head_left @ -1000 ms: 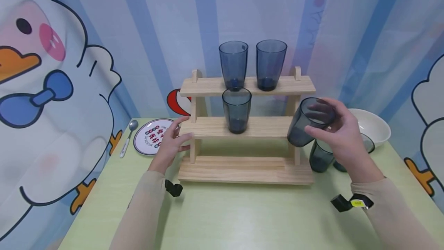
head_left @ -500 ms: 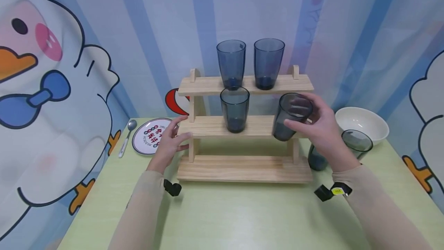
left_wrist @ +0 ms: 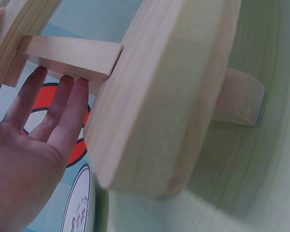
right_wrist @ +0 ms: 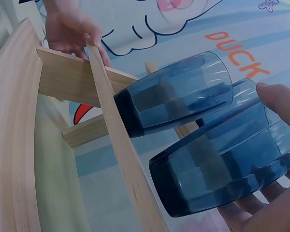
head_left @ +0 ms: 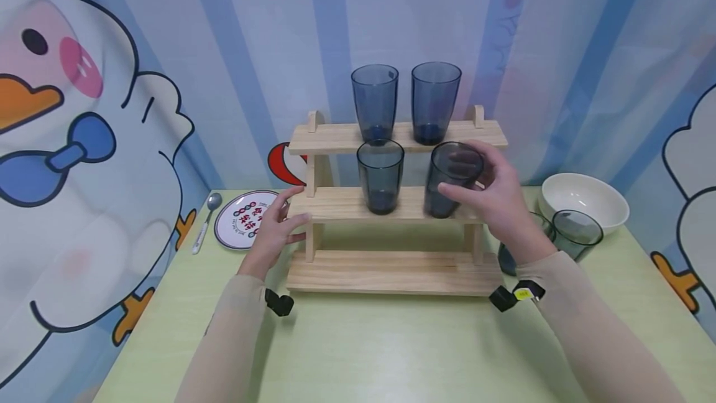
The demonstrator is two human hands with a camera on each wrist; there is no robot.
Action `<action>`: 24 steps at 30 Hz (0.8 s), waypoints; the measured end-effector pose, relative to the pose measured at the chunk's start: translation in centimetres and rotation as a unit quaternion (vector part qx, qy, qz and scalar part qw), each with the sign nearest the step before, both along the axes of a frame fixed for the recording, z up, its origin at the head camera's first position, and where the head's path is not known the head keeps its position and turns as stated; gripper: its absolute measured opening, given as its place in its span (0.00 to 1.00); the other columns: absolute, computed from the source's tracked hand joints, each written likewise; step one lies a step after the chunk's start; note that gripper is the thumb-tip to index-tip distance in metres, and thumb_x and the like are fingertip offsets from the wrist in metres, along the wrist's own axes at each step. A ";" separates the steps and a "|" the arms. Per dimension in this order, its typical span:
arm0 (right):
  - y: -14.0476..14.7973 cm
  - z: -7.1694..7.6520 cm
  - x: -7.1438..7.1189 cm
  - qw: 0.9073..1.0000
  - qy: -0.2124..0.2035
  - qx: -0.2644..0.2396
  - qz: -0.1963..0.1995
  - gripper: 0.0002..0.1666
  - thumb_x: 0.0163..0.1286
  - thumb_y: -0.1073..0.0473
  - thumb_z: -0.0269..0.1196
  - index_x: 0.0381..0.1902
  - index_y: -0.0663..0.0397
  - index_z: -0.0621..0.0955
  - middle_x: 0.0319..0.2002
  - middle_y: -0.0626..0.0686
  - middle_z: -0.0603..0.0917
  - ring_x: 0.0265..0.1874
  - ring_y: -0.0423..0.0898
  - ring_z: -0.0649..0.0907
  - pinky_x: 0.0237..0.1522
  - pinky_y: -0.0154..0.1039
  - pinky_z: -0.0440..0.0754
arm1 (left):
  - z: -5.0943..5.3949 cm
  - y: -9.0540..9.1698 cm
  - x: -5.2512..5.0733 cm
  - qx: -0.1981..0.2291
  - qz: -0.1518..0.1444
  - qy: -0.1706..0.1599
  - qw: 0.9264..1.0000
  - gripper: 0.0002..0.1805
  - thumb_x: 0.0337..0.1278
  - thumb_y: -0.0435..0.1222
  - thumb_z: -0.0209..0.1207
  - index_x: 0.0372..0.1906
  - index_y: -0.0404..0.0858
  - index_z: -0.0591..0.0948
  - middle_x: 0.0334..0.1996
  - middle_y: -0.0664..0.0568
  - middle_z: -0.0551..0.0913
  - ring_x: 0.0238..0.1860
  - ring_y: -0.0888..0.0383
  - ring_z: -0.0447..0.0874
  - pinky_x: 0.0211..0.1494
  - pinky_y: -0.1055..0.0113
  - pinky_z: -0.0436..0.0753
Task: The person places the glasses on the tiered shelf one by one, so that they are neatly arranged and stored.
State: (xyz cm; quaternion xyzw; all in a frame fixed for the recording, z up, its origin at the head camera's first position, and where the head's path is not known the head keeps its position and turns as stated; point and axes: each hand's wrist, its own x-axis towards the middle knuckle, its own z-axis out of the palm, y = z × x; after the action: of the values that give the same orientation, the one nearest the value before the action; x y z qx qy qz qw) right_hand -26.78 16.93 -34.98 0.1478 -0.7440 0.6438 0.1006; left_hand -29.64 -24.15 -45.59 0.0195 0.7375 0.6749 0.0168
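Observation:
A wooden three-tier rack [head_left: 397, 272] stands on the table. My left hand [head_left: 274, 229] holds the left end of its middle shelf [head_left: 330, 204], the thumb at the front edge; in the left wrist view its other fingers [left_wrist: 70, 111] touch an upright [left_wrist: 70, 53]. My right hand [head_left: 495, 194] grips a blue-grey drinking glass [right_wrist: 212, 169], slightly tilted, at the right part of the middle shelf. I cannot tell whether its base touches the wood. Beside it stands another glass [head_left: 380, 176]. On the top shelf are two more, a left glass [head_left: 375, 101] and a right glass [head_left: 436, 101].
Two glasses stand on the table right of the rack, the nearer glass [head_left: 508, 259] partly behind my right wrist, the other glass [head_left: 576, 235] beside it. Behind them sits a white bowl [head_left: 584, 194]. At left lie a printed plate [head_left: 237, 222] and a spoon [head_left: 207, 222].
My right hand has carried the glass leftward and slightly up from the rack's right side to the middle shelf, turning it more upright. The left hand has kept its place on the rack.

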 end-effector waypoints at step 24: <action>-1.1 -0.1 -1.6 1.000 -0.006 0.020 0.024 0.47 0.65 0.59 0.76 0.78 0.47 0.68 0.65 0.52 0.79 0.57 0.45 0.81 0.55 0.31 0.83 | 0.1 0.0 0.0 0.001 0.000 -0.006 1.000 0.35 0.70 0.37 0.65 0.78 0.57 0.68 0.79 0.46 0.65 0.72 0.39 0.70 0.61 0.37 0.83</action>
State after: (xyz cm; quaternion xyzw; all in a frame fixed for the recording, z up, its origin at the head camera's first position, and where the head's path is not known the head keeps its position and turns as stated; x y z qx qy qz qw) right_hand -28.37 15.79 -35.10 0.1637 -0.7534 0.6321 0.0779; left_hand -29.59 -24.15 -45.45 0.0152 0.7367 0.6757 0.0211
